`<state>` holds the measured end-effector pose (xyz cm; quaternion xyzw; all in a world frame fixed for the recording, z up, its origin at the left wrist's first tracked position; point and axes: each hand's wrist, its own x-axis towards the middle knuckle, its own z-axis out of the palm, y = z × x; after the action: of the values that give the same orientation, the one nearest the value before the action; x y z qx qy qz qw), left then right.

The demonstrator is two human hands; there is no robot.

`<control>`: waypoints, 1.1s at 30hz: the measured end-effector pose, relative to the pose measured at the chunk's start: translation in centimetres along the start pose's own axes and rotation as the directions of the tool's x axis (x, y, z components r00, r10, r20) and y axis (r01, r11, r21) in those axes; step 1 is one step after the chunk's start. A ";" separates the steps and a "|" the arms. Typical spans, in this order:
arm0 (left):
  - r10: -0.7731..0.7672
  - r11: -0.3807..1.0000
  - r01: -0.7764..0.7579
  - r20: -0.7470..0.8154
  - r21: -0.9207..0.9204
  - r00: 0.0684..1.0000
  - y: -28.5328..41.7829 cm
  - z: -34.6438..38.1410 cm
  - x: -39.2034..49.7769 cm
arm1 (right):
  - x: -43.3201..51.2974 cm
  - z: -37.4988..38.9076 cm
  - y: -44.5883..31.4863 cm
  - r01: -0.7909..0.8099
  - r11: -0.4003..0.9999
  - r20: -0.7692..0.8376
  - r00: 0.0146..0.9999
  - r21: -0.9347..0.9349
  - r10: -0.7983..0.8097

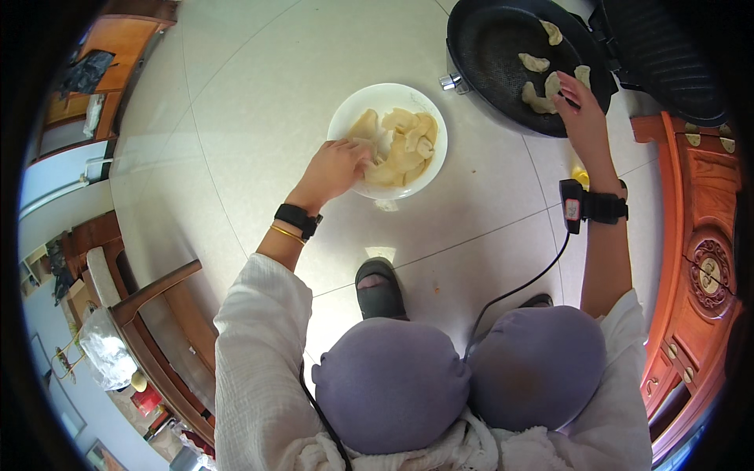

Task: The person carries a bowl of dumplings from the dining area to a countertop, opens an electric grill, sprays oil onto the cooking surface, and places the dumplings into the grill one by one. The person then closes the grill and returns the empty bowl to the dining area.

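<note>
My left hand reaches over the near left rim of a white plate on the floor. Its curled fingers touch the pale dumplings heaped there; the fingertips are partly hidden, so a grip cannot be made out. At the upper right, my right hand is over a round black electric griddle pan. Thumb and fingers meet at the edge of a dumpling in the pan. Around it lie several other dumplings, one of them a curved one farther in.
The griddle's ribbed black lid stands open at the right, above a carved wooden cabinet. A chrome handle juts from the pan's left side. A black cable runs from the right wrist device. Wooden furniture stands left.
</note>
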<state>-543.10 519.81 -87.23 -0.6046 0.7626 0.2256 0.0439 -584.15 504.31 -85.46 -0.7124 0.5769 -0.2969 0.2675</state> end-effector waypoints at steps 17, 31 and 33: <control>0.120 0.941 -0.248 0.456 0.232 0.882 -1.5 -0.4 7.6 | -1.9 0.0 -3.9 -0.007 0.989 0.135 0.991 0.149 -0.014; -0.035 0.933 0.143 0.311 -0.331 0.950 -1.8 -3.0 2.9 | -2.2 0.6 -4.6 -0.014 0.975 0.209 0.977 0.222 -0.033; -0.135 0.878 0.248 0.285 -0.410 0.949 -2.1 -3.6 2.5 | -2.1 0.8 -4.7 -0.025 0.972 0.217 0.976 0.233 -0.026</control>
<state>-541.05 515.78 -85.44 -0.6386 0.6162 0.4605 0.0232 -580.79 507.31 -82.90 -0.7042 0.5047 -0.2830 0.4114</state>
